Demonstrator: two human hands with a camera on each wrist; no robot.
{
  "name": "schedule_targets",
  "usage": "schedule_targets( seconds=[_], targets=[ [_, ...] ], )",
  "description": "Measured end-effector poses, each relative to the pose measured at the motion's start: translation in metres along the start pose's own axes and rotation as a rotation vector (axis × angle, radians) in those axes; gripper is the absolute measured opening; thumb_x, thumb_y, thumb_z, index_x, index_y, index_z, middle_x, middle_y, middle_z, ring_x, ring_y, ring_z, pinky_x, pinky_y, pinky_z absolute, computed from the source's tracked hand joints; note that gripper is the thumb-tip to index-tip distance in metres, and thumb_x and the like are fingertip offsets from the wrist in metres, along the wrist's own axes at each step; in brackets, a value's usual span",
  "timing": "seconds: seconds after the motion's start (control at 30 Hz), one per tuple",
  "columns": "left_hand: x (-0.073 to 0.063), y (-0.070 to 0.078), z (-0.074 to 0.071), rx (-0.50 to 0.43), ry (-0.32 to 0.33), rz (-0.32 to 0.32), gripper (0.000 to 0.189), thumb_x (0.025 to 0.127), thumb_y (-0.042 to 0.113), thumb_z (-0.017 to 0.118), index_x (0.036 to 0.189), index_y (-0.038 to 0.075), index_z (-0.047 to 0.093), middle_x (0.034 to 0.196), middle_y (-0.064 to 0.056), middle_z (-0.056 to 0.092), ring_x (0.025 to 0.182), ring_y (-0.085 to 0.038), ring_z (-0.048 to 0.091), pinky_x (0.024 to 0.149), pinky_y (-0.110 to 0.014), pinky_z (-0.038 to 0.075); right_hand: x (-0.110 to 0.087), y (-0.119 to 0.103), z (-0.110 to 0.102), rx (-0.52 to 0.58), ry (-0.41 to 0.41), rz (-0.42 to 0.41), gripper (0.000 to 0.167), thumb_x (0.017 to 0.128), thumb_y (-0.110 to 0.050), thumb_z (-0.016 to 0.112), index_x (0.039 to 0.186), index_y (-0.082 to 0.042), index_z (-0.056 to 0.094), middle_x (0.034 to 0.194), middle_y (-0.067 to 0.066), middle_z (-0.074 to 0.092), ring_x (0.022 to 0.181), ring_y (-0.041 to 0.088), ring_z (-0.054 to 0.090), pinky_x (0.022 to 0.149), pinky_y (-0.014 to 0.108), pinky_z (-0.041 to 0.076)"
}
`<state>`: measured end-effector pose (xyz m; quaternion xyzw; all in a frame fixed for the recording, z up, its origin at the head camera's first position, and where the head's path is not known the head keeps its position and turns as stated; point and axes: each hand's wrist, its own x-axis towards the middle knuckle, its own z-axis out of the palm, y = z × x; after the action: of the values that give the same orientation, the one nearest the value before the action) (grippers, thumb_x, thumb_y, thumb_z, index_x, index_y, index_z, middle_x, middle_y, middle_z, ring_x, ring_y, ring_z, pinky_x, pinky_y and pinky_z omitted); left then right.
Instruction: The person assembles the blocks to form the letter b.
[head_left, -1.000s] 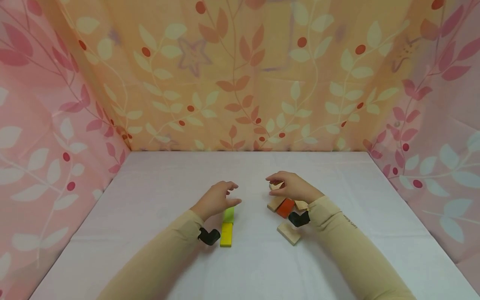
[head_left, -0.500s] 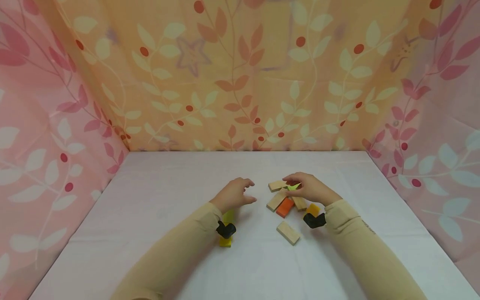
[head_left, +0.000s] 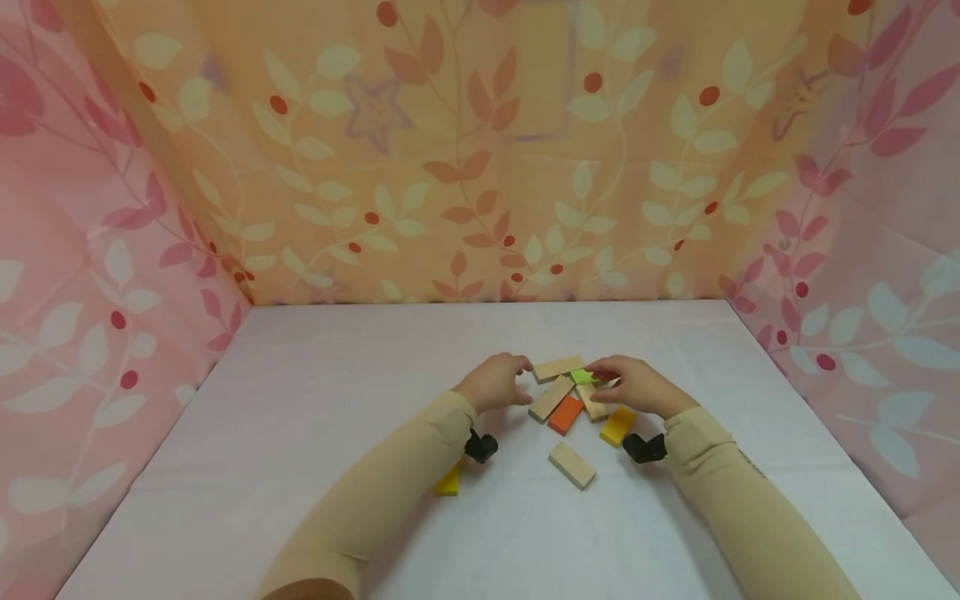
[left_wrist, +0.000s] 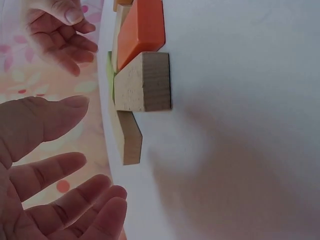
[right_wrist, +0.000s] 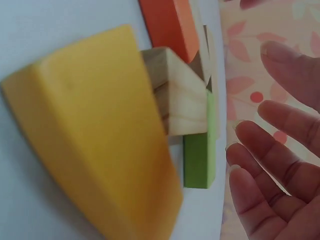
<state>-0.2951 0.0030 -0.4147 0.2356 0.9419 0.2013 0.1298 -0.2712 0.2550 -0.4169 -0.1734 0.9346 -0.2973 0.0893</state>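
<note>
My left hand (head_left: 495,382) is at the left side of a loose cluster of wooden blocks, its fingers and thumb spread apart. Nothing lies between them in the left wrist view. On the cluster's right side my right hand (head_left: 637,386) overlaps the end of a green block (head_left: 582,377); in the right wrist view its fingers (right_wrist: 260,140) are relaxed and hold nothing. Plain blocks lie at the back (head_left: 558,368), at the left (head_left: 551,400) and under the right thumb (head_left: 592,403). Between the latter two is an orange block (head_left: 566,415). A yellow-orange block (head_left: 618,427) lies at the right.
Nearer the front lies a separate plain block (head_left: 572,465). A yellow block (head_left: 447,481) is partly hidden by the left forearm. All rest on a white-covered table (head_left: 337,358), enclosed by patterned cloth walls (head_left: 465,150) at back and sides.
My left hand has moved right, up to the cluster's edge. My right hand has drawn back to the right, uncovering the plain, green and yellow-orange blocks.
</note>
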Motion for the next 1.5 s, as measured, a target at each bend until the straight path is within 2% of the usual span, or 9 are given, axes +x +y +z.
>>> schedule_targets(
  seconds=[0.23, 0.33, 0.43, 0.53, 0.63, 0.7, 0.97, 1.3, 1.5],
  targets=[
    [0.011, 0.010, 0.012, -0.019, -0.015, -0.002, 0.047, 0.076, 0.031, 0.073, 0.117, 0.014, 0.058, 0.094, 0.001, 0.061, 0.083, -0.012, 0.054, 0.074, -0.027, 0.045, -0.002, 0.009, 0.003, 0.009, -0.012, 0.034, 0.046, 0.078, -0.020, 0.073, 0.118, -0.002, 0.057, 0.109, 0.012, 0.059, 0.098, 0.027, 0.055, 0.086, 0.043, 0.046],
    [0.016, 0.013, 0.019, -0.054, -0.020, -0.013, 0.043, 0.076, 0.027, 0.073, 0.114, 0.013, 0.058, 0.087, 0.003, 0.060, 0.078, -0.011, 0.054, 0.069, -0.026, 0.044, -0.002, 0.012, 0.004, 0.014, -0.011, 0.039, 0.047, 0.078, -0.021, 0.073, 0.118, -0.003, 0.057, 0.109, 0.011, 0.059, 0.098, 0.026, 0.056, 0.086, 0.043, 0.046],
    [0.020, 0.014, 0.025, -0.077, -0.030, -0.043, 0.042, 0.074, 0.023, 0.073, 0.112, 0.013, 0.059, 0.084, 0.003, 0.060, 0.075, -0.012, 0.054, 0.070, -0.026, 0.044, -0.003, 0.013, 0.005, 0.023, -0.010, 0.030, 0.047, 0.078, -0.021, 0.073, 0.119, -0.003, 0.057, 0.109, 0.011, 0.060, 0.097, 0.025, 0.056, 0.085, 0.042, 0.046],
    [0.023, 0.016, 0.029, -0.040, -0.024, -0.058, 0.043, 0.074, 0.025, 0.074, 0.113, 0.013, 0.059, 0.091, 0.003, 0.063, 0.080, -0.012, 0.055, 0.076, -0.027, 0.045, -0.004, 0.014, 0.005, 0.031, -0.010, 0.024, 0.047, 0.078, -0.021, 0.072, 0.119, -0.003, 0.057, 0.108, 0.011, 0.060, 0.097, 0.025, 0.056, 0.084, 0.042, 0.046],
    [0.024, 0.017, 0.030, 0.000, -0.013, -0.060, 0.044, 0.075, 0.029, 0.074, 0.113, 0.014, 0.060, 0.102, 0.003, 0.064, 0.088, -0.010, 0.055, 0.082, -0.028, 0.045, -0.004, 0.014, 0.004, 0.035, -0.002, 0.027, 0.046, 0.079, -0.020, 0.072, 0.119, -0.004, 0.057, 0.108, 0.011, 0.060, 0.097, 0.026, 0.056, 0.084, 0.042, 0.047],
    [0.025, 0.018, 0.031, 0.009, -0.007, -0.064, 0.043, 0.074, 0.031, 0.075, 0.111, 0.014, 0.060, 0.103, 0.003, 0.064, 0.088, -0.010, 0.055, 0.082, -0.028, 0.045, -0.005, 0.015, 0.004, 0.039, 0.007, 0.027, 0.046, 0.079, -0.019, 0.072, 0.120, -0.004, 0.057, 0.108, 0.011, 0.060, 0.097, 0.026, 0.056, 0.085, 0.043, 0.046],
    [0.027, 0.023, 0.033, 0.038, -0.003, -0.066, 0.028, 0.072, 0.031, 0.076, 0.087, 0.013, 0.060, 0.078, 0.004, 0.058, 0.070, -0.011, 0.051, 0.061, -0.023, 0.041, -0.006, 0.017, 0.006, 0.075, 0.013, 0.050, 0.046, 0.079, -0.020, 0.072, 0.121, -0.006, 0.056, 0.110, 0.010, 0.060, 0.098, 0.025, 0.056, 0.085, 0.042, 0.047],
    [0.023, 0.034, 0.034, 0.134, 0.017, -0.109, 0.033, 0.069, 0.034, 0.077, 0.089, 0.012, 0.063, 0.073, 0.004, 0.057, 0.064, -0.012, 0.049, 0.059, -0.025, 0.041, -0.009, 0.016, 0.005, 0.081, 0.018, 0.052, 0.047, 0.079, -0.021, 0.072, 0.120, -0.005, 0.056, 0.110, 0.011, 0.059, 0.099, 0.026, 0.056, 0.084, 0.042, 0.047],
    [0.023, 0.035, 0.031, 0.132, 0.037, -0.109, 0.034, 0.068, 0.034, 0.077, 0.090, 0.012, 0.061, 0.074, 0.004, 0.057, 0.065, -0.012, 0.050, 0.057, -0.025, 0.041, -0.010, 0.016, 0.005, 0.096, 0.011, 0.061, 0.046, 0.079, -0.022, 0.072, 0.119, -0.005, 0.057, 0.113, 0.013, 0.058, 0.099, 0.026, 0.056, 0.084, 0.041, 0.048]
  ],
)
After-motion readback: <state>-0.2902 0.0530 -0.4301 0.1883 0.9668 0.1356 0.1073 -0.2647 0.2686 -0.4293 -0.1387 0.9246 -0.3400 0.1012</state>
